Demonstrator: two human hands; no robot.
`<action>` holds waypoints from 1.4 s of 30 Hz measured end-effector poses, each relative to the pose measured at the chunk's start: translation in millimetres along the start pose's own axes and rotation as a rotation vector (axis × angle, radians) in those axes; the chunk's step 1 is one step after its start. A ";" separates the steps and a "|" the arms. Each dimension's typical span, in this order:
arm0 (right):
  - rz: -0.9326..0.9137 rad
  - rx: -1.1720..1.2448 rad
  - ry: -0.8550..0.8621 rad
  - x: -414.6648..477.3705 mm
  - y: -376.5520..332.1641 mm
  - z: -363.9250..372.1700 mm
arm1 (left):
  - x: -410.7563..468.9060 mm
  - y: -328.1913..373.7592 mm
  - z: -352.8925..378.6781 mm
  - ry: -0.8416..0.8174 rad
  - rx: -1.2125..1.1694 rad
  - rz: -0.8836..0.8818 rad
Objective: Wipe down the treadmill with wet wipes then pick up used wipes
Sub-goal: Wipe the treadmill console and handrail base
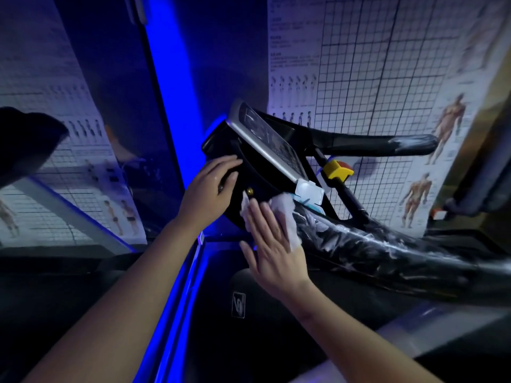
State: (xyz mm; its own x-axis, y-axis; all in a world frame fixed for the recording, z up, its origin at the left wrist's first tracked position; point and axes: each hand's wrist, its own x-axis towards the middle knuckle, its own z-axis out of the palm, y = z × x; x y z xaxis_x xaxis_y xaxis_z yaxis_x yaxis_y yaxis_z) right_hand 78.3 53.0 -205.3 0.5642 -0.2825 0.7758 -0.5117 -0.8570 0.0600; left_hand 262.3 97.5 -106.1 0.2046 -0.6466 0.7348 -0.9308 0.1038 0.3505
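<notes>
The black treadmill console (272, 146) tilts across the middle of the view, with a silver-edged screen. My right hand (272, 244) lies flat, fingers spread, pressing a white wet wipe (284, 210) against the console's lower front, where the plastic-wrapped handrail (387, 252) begins. My left hand (213, 189) grips the console's left edge. A pack of wet wipes (309, 193) with its white lid sits on the console just beyond the wipe. A yellow and red safety stop (338, 168) is to the right of the screen.
A second handrail (401, 142) reaches right behind the console. Wall posters with grids and anatomy figures (387, 64) stand close behind. A blue-lit strip (177, 272) runs along the treadmill's left side. The dark deck cover (249, 313) lies below my hands.
</notes>
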 end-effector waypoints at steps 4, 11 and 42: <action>0.090 0.047 0.038 34.8 -1.4 -9.2 | 28.2 0.6 10.1 -0.150 -0.250 -0.096; 0.019 -0.029 -0.003 -31.8 15.5 6.6 | 23.4 -11.0 48.8 0.097 -0.076 0.037; 0.174 -0.087 -0.065 -31.5 14.0 1.0 | 19.6 -10.0 54.9 0.196 -0.026 0.087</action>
State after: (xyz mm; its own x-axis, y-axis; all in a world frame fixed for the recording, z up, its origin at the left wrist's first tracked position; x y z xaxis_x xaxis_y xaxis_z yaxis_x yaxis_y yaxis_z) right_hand 54.0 49.4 -229.6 0.5012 -0.4529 0.7373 -0.6578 -0.7530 -0.0154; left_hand 259.0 42.3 -127.1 0.1812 -0.4757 0.8607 -0.9399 0.1739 0.2940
